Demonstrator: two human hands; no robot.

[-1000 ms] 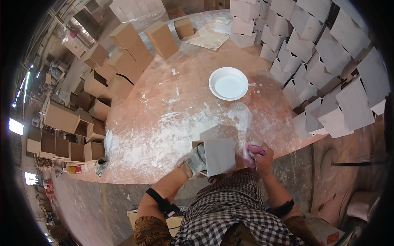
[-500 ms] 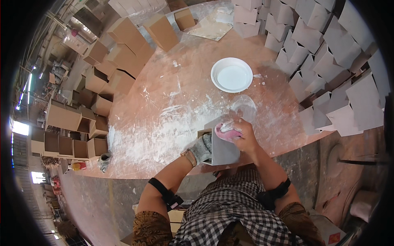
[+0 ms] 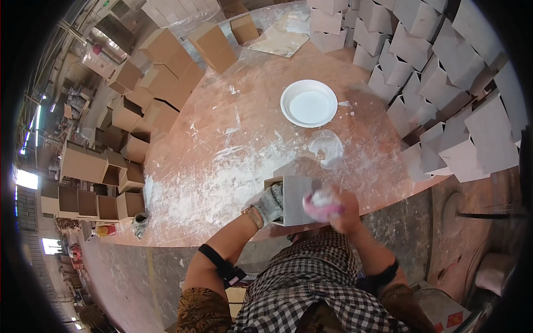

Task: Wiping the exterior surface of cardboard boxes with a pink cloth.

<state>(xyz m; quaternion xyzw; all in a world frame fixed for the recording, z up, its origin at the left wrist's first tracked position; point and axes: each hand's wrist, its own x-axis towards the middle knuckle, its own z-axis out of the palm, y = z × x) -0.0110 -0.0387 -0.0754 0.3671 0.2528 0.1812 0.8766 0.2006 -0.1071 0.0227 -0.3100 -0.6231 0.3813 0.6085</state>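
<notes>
Half a second ago the pink sponge was over the box's far edge; now the right hand, clenched round it and blurred, has drawn it nearer the body, to the box's right side. The left hand, in a grey knit glove, reaches into the box's open left end; I can't tell whether its hidden fingers grip. The cardboard box, coated smooth pale grey on top, sits at the near edge of the bench.

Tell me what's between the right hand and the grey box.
In the head view, a pink pad smeared white lies between the right hand and the grey box; contact is unclear.
</notes>
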